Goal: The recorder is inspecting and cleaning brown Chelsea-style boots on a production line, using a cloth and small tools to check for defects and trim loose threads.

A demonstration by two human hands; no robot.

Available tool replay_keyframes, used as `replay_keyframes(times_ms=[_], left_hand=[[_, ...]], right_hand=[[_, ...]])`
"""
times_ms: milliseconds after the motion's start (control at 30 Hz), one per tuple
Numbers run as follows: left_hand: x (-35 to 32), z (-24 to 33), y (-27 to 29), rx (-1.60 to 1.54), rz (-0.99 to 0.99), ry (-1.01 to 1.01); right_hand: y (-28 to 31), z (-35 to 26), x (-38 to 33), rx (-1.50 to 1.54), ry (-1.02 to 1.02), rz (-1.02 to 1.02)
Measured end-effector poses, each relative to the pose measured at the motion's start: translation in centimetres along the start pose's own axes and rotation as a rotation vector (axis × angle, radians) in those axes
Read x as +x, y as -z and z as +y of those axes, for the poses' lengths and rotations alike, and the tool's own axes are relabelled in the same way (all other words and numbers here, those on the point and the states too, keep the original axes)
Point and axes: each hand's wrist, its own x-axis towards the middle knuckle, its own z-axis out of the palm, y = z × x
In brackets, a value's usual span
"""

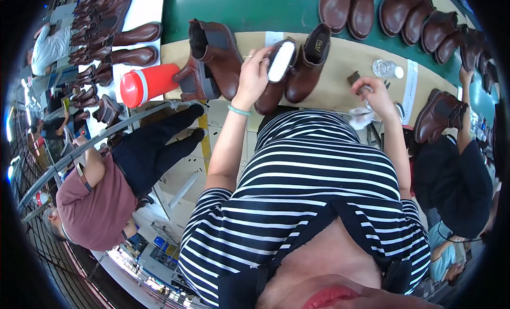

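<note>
My left hand [254,78] grips the upper edge of a brown leather ankle boot [269,99], its fingers bent around the shaft. A long white pad [281,62] with rounded ends shows at that boot's opening, beside my fingertips. Close on its right stands a matching boot [306,72], opening toward the far side. My right hand [376,98] is curled over the table at the right, its fingers closed on something too small to make out. At its fingertips is a small dark brown block [354,78]. Crumpled white tissue [362,117] shows just below the hand.
Left of me, another brown boot [219,56] stands by a tipped one [195,80] and a red jug [149,85]. A clear bottle [387,69] lies right. Boots line the green surface [239,11]. A co-worker at right holds a boot [439,115]; another person stands left.
</note>
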Motion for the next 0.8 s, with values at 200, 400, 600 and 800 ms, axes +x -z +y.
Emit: replay_keyframes(times_ms=[200, 400, 600, 800], left_hand=[[-0.5, 2.0, 0.1, -0.217, 0.081, 0.131], [2.0, 3.5, -1.4, 0.149, -0.046, -0.09], [2.8, 2.8, 1.5, -0.132, 0.025, 0.157], [4.6, -0.7, 4.8, 0.11, -0.09, 0.014]], right_hand=[[1.3, 11.5, -1.8, -0.413, -0.176, 0.65], [-0.9, 14.6, 1.2, -0.459, -0.301, 1.046], [1.6, 16.9, -0.2, -0.302, -0.354, 0.922], [2.3, 7.5, -6.9, 0.686, -0.004, 0.516]])
